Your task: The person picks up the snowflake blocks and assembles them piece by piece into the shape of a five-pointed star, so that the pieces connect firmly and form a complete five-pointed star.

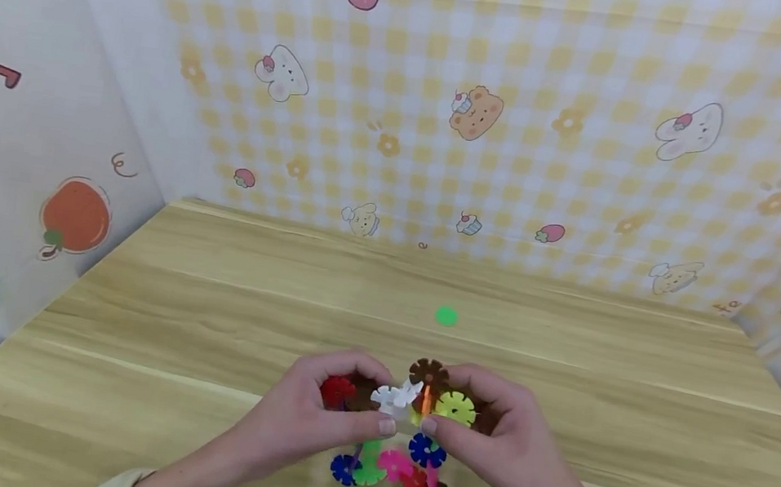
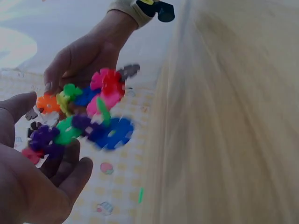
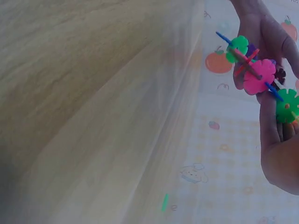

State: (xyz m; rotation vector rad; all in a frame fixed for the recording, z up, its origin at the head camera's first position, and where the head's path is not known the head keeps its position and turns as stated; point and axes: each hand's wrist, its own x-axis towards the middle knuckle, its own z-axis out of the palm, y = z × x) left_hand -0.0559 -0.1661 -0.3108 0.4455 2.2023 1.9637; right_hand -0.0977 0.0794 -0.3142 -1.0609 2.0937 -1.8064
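Note:
Several notched, flower-shaped plastic discs are joined into one colourful structure, raised above the table between both hands. My left hand point(image 1: 306, 401) grips its left side, with the thumb beside a white disc point(image 1: 385, 397) and a red disc point(image 1: 337, 391) by the palm. On the other side my right hand point(image 1: 520, 437) pinches the structure near an orange disc point(image 1: 426, 402), seen edge-on, and a yellow disc point(image 1: 456, 408). Blue, green, pink, red and brown discs hang below, among them a pink disc point(image 3: 259, 76) and a blue disc point(image 2: 112, 134). Fingers hide some joints.
A single green disc point(image 1: 446, 317) lies flat on the wood-grain table point(image 1: 246, 274), beyond the hands. A yellow checked cloth point(image 1: 407, 114) with cartoon prints stands behind the table, and pale printed panels flank it left and right.

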